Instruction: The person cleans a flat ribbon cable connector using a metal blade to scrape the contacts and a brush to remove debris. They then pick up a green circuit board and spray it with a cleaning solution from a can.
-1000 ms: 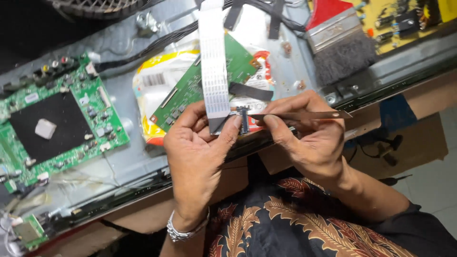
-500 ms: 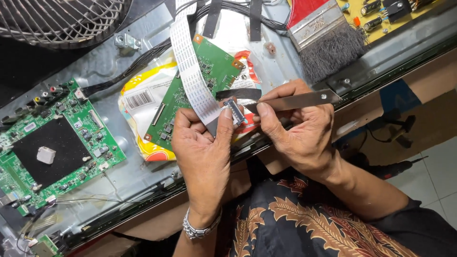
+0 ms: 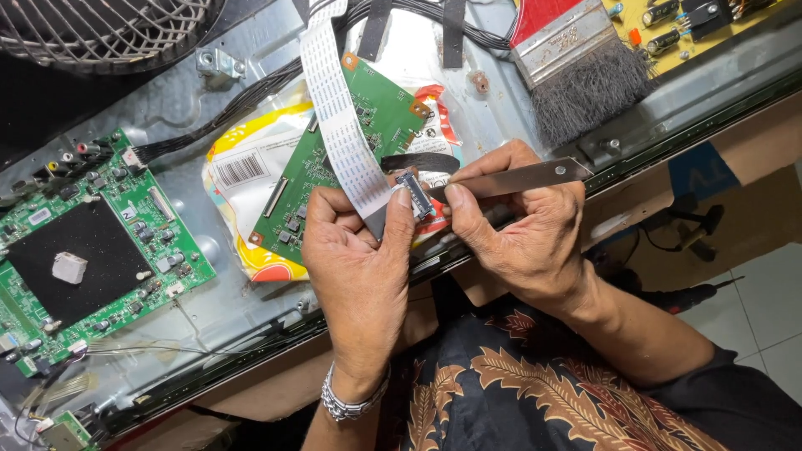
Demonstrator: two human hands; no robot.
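Observation:
My left hand (image 3: 361, 259) pinches the end of a white flat ribbon cable (image 3: 336, 108), with a small connector (image 3: 414, 194) held at its tip between thumb and forefinger. My right hand (image 3: 518, 225) grips metal tweezers (image 3: 510, 179) whose tips meet that connector. Just behind the hands a small green circuit board (image 3: 351, 142) lies on a yellow and white plastic packet (image 3: 246, 179). All of this rests on the grey metal back panel (image 3: 217, 292) of an opened television.
A larger green main board (image 3: 92, 250) with a black centre sits at the left. A red-handled brush (image 3: 576, 67) lies at the upper right beside a yellow board (image 3: 668, 17). A fan grille (image 3: 100, 29) fills the top left. Black cables (image 3: 251, 96) cross the panel.
The view has shifted so the boards sit lower and further right. Both hands keep their hold on cable end and tweezers, moving slightly leftward together.

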